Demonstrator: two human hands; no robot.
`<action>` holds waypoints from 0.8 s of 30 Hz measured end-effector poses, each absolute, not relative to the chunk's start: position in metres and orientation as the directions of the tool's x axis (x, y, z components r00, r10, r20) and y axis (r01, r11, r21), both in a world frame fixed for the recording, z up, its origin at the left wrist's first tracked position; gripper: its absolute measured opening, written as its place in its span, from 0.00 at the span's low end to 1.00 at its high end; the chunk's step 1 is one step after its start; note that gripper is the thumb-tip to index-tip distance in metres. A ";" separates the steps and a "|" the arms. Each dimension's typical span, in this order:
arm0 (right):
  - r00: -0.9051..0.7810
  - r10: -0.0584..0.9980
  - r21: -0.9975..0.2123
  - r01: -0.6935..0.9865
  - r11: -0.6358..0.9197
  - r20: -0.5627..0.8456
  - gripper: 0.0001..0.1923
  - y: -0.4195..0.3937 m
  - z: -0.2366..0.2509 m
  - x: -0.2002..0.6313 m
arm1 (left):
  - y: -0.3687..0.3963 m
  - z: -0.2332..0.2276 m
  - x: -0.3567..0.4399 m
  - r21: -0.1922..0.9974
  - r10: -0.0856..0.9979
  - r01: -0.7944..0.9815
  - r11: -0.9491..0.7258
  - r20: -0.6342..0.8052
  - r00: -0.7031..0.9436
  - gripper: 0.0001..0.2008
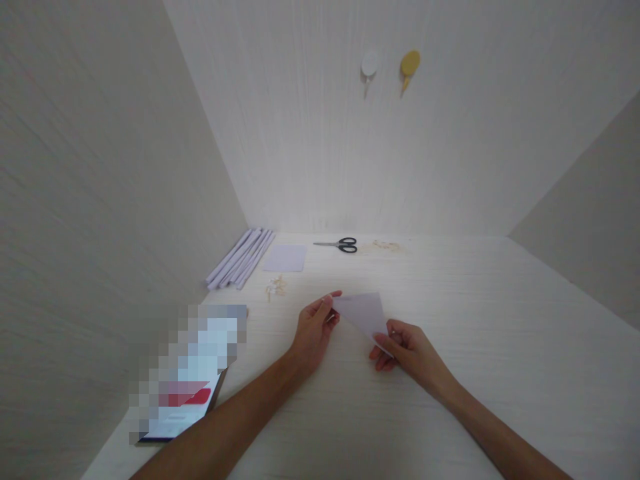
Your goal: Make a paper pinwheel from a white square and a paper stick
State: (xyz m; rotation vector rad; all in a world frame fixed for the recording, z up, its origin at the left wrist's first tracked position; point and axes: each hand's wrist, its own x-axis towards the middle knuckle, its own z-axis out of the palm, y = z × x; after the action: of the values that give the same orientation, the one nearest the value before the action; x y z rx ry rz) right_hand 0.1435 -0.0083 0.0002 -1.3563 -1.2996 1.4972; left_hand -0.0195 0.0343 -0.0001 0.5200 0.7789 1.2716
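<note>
A sheet of pale paper, folded to a triangle-like shape, is held between my two hands just above the table. My left hand pinches its left corner between thumb and fingers. At the lower right corner, my right hand grips the paper with the thumb on top and the fingers beneath. Beyond my left hand lies a flat square of pale paper. A small heap of short, pale pieces sits nearer to that hand; what they are is too small to tell.
Several rolled paper tubes lie along the left wall. Black-handled scissors rest near the back wall, beside scattered tan bits. A tablet-like screen, partly blurred, is by my left forearm. White and yellow hooks are on the wall.
</note>
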 end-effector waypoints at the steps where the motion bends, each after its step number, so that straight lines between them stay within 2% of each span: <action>1: -0.190 0.950 -0.966 0.114 -0.231 -0.249 0.18 -0.008 0.000 0.144 | 0.034 0.000 -0.020 0.726 0.968 -0.645 0.238 -0.228 0.101 0.12; 24: -0.207 0.943 -0.964 0.114 -0.241 -0.261 0.17 -0.007 -0.001 0.145 | 0.035 0.002 -0.020 0.687 0.963 -0.680 0.255 -0.246 0.112 0.13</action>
State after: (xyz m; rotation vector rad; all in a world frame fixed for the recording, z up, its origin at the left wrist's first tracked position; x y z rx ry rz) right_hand 0.1451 -0.0071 -0.0014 -1.3527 -1.3096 1.5265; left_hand -0.0204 0.0352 0.0016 0.4617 0.7499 1.2702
